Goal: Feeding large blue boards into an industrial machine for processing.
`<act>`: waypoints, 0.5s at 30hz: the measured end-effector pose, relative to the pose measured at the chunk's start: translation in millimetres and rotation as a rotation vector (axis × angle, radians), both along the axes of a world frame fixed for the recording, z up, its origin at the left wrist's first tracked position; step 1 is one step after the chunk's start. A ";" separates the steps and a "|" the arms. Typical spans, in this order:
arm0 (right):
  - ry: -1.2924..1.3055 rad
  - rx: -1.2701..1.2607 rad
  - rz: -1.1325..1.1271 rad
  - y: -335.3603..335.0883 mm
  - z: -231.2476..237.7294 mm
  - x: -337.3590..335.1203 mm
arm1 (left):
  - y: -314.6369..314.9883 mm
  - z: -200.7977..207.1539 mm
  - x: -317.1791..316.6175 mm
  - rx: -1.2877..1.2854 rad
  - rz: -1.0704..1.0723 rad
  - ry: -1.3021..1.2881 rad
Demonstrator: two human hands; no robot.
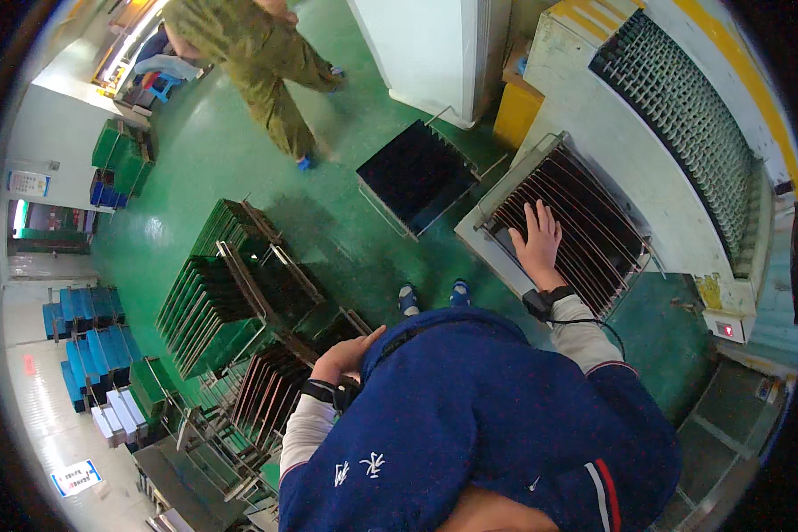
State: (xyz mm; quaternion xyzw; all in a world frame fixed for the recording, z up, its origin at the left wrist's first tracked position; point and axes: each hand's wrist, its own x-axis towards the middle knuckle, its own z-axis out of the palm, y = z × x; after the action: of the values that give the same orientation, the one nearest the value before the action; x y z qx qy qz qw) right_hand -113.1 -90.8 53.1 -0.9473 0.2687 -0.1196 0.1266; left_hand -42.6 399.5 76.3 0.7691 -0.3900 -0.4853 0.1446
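My right hand (538, 241) is open, its fingers spread over a wire rack (645, 254) of thin dark panels (576, 213) with copper-coloured edges. The fingertips lie over the panels near the rack's left side; whether they touch is hard to tell. The rack stands on a pale surface (496, 260) beside a machine. My left hand (346, 356) lies against the waist of my blue shirt (470, 390), holding nothing that I can see, its fingers stretched and partly hidden. A second wire rack (387, 209), holding dark panels, stands on the floor just ahead.
A roller conveyor (683, 115) curves along the right. To the left stand racks of green panels (199, 306) and copper-edged panels (270, 399). Blue racks (97, 355) line the left wall. A person in olive trousers (279, 97) stands ahead, near a white cabinet (421, 49).
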 end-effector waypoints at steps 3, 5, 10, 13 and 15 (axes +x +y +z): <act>-0.033 -0.009 0.017 -3.1 -2.0 -1.0 | -9.5 10.3 -5.0 0.017 0.000 -0.051; -0.052 -0.006 0.031 -3.4 -0.5 -1.1 | -16.2 18.9 -11.5 0.019 0.006 -0.096; -0.067 -0.019 0.021 -3.6 -3.3 -3.4 | -41.3 51.5 -23.5 0.042 0.015 -0.258; -0.041 -0.019 0.015 -5.2 -3.0 -3.0 | -52.2 61.3 -27.2 0.086 -0.021 -0.285; -0.049 -0.028 0.022 -6.3 -1.3 -3.3 | -54.8 59.5 -29.3 0.080 -0.059 -0.340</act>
State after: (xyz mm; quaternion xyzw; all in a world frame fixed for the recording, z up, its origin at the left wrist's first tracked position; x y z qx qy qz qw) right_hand -116.4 -97.1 51.8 -0.9487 0.2536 -0.1449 0.1213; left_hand -71.9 344.7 135.8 0.8335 -0.4117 -0.3672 0.0317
